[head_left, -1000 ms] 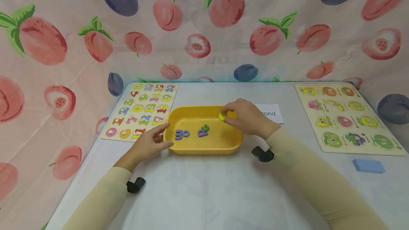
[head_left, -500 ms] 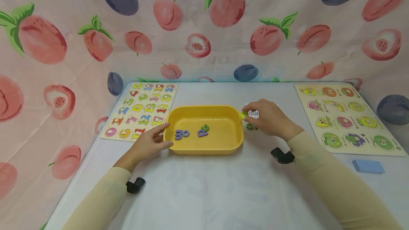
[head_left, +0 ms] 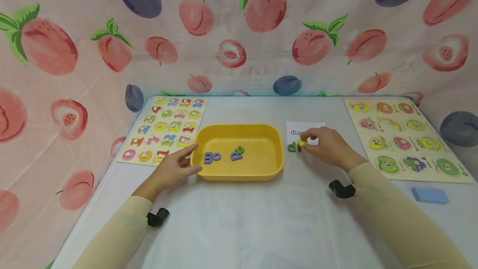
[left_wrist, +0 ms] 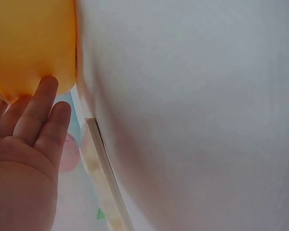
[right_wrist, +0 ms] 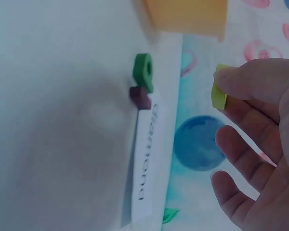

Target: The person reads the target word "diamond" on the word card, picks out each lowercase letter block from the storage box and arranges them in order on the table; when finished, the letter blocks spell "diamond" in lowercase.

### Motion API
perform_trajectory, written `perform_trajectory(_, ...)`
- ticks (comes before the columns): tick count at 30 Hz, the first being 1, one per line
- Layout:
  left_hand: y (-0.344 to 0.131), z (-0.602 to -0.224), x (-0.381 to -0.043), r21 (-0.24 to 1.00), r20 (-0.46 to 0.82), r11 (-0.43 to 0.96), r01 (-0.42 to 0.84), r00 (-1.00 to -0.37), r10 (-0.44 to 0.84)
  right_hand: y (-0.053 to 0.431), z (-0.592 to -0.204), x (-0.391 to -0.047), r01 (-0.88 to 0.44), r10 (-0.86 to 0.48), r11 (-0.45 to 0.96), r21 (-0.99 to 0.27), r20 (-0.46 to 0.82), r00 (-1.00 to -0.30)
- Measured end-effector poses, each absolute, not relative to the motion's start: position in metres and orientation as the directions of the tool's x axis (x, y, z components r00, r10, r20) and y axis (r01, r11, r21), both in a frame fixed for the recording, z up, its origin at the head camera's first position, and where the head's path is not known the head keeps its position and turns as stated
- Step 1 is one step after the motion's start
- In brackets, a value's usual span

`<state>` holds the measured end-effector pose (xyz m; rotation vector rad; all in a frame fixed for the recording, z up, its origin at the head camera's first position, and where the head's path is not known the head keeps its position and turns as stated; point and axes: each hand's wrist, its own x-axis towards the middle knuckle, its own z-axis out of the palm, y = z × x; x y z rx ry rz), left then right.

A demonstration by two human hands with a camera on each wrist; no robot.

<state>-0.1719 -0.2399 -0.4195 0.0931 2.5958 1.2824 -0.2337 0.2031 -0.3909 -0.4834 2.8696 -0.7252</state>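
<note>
Pinching a small yellow piece (right_wrist: 218, 99), my right grip (head_left: 325, 146) partly hides a white paper card (head_left: 293, 126) reading "diamond" (left grip (head_left: 172, 170), uncurled, touches a yellow plastic tray (head_left: 239, 175)).

The left arm (head_left: 115, 231) and right arm (head_left: 403, 215) reach in from the near side, sleeved to the wrist. Left of centre, the left grip (head_left: 172, 171) extends its fingers, slightly parted. The right grip (head_left: 326, 146), farther right, pinches between thumb and forefinger.
</note>
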Motion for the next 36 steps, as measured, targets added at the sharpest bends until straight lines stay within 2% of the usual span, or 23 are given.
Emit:
perform_trajectory(14,-0.241,-0.422,-0.172,0.784,-0.188,0.618,-0.053,-0.97,0.155,0.217,-0.407,-0.24,-0.241,-0.318,0.832,-0.499,-0.074,-0.945)
perform_trajectory(26,-0.241,-0.421,-0.171,0.787,-0.191,0.615,-0.054,-0.969,0.159,0.216,-0.417,-0.244,-0.163,-0.267,0.856,-0.491,-0.149,-0.952)
perform_trajectory(36,-0.24,-0.42,-0.171,0.788,-0.185,0.613,-0.048,-0.969,0.162,0.215,-0.424,-0.248,-0.194,-0.286,0.86,-0.472,-0.131,-0.949)
